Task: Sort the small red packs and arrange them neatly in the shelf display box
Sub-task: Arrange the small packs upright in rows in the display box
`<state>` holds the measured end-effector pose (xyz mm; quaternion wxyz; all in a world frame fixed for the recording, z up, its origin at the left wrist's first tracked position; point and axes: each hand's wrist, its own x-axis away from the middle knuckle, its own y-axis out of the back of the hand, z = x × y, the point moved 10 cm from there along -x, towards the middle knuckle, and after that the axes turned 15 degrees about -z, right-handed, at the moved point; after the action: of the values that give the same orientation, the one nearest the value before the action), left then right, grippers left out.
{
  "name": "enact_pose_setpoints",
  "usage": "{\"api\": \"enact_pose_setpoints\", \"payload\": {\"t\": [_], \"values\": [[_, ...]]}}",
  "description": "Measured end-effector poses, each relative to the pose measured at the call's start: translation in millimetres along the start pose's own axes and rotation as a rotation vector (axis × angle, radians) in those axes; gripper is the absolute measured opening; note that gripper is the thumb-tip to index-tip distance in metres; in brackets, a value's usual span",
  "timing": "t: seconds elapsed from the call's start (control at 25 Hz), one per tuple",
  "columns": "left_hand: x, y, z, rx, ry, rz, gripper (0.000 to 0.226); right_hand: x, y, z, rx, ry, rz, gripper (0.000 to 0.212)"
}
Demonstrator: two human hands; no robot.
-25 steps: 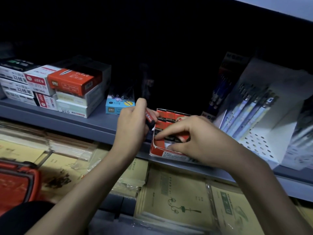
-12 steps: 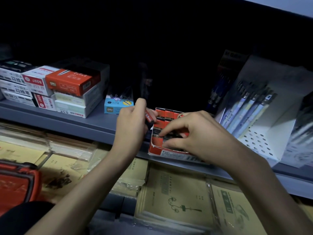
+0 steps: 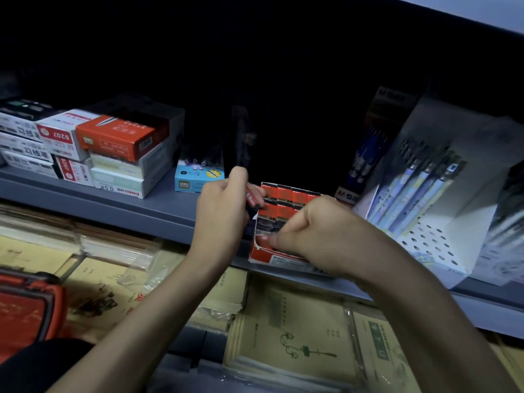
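A red display box [image 3: 265,255] with a torn front edge sits at the front of the grey shelf [image 3: 158,207]. Rows of small red packs [image 3: 286,195] lie flat inside it toward the back. My left hand [image 3: 224,214] is just left of the box and grips several red packs [image 3: 252,197] held on edge. My right hand [image 3: 314,236] reaches into the box's front part with fingers curled, and thumb and fingertips pinch a pack there that is blurred and mostly hidden.
Stacked pen boxes [image 3: 113,148] and a small blue box [image 3: 195,180] stand left on the shelf. A white pen display [image 3: 431,199] and a dark M&G box [image 3: 374,148] stand right. Below lie wrapped notebooks [image 3: 295,330] and a red basket [image 3: 25,307].
My right hand has drawn toward the box's front edge, its fingers curling tighter over the packs there. My left hand keeps its packs in about the same place.
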<state>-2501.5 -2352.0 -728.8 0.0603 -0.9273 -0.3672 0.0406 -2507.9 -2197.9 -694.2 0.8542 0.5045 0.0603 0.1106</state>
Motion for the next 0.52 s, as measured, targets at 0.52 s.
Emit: {"api": "enact_pose_setpoints", "payload": {"t": [0.52], "values": [[1, -2, 2, 0.014, 0.046, 0.037, 0.049, 16, 25, 10, -0.105, 0.116, 0.027, 0.039]]}}
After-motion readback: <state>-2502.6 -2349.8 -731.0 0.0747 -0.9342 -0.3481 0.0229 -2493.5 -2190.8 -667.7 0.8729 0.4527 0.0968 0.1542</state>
